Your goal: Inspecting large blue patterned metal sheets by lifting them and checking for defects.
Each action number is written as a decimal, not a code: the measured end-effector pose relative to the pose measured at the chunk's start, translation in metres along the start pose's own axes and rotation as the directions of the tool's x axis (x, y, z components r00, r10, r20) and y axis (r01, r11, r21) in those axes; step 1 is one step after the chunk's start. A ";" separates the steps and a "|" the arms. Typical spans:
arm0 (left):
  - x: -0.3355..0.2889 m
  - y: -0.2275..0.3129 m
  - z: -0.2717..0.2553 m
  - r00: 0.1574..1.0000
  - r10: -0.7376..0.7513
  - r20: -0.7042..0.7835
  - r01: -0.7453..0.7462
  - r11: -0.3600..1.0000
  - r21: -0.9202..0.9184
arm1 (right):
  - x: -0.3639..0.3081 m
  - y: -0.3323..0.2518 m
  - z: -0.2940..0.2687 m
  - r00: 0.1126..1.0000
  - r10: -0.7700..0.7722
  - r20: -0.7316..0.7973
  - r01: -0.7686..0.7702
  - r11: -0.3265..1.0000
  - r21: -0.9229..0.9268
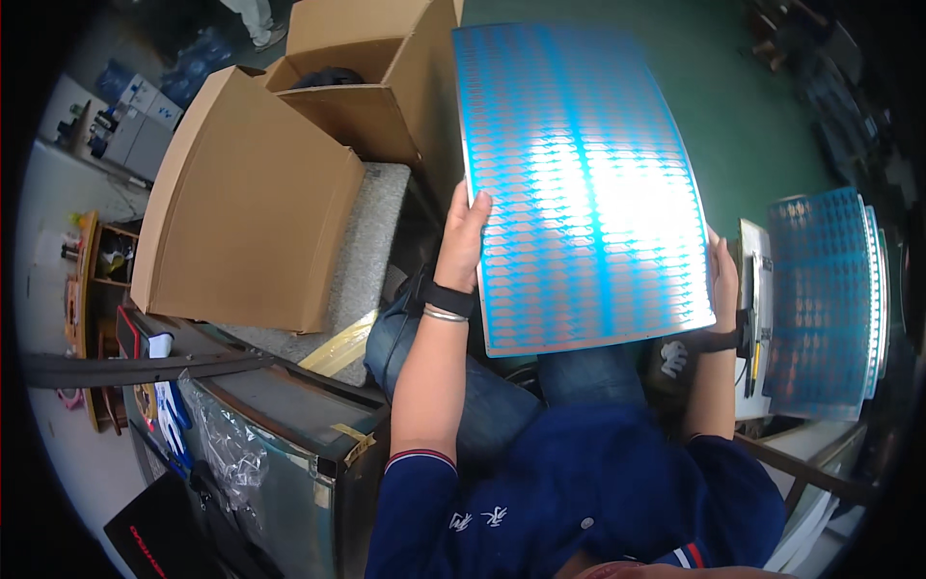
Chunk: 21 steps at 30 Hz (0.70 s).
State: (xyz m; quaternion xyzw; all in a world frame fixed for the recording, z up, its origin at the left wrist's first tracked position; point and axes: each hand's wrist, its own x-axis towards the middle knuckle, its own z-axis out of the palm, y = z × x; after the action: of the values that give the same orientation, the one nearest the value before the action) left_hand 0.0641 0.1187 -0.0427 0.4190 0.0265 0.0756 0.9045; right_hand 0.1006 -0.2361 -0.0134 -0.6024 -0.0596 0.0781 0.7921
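A large shiny sheet (540, 261) with rows of small blue printed shapes is held up in front of me, above my lap. My left hand (465, 236) grips its left edge, thumb on the near face and fingers mostly behind it. On the opposite edge my right hand (721, 275) is closed on the sheet, its fingers partly hidden. Bright glare washes out the pattern across the middle and right of the sheet. Both wrists wear dark bands.
Several similar blue-patterned sheets (820, 309) stand at my right, beside a white surface (754, 338). To the left, a closed cardboard box (246, 212) rests on a grey speckled slab (371, 232). An open carton (410, 106) stands behind it. Clear plastic wrap (231, 454) lies at lower left.
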 end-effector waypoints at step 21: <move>-0.004 0.008 0.003 0.998 -0.052 0.031 0.050 0.996 0.073 | 0.006 -0.017 -0.004 0.992 0.069 0.105 -0.103 0.924 0.369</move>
State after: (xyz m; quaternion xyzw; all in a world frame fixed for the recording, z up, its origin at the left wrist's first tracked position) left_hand 0.0591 0.1209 -0.0343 0.4518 0.0249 0.0446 0.8906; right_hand 0.1085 -0.2432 0.0022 -0.4387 -0.0526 0.1498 0.8845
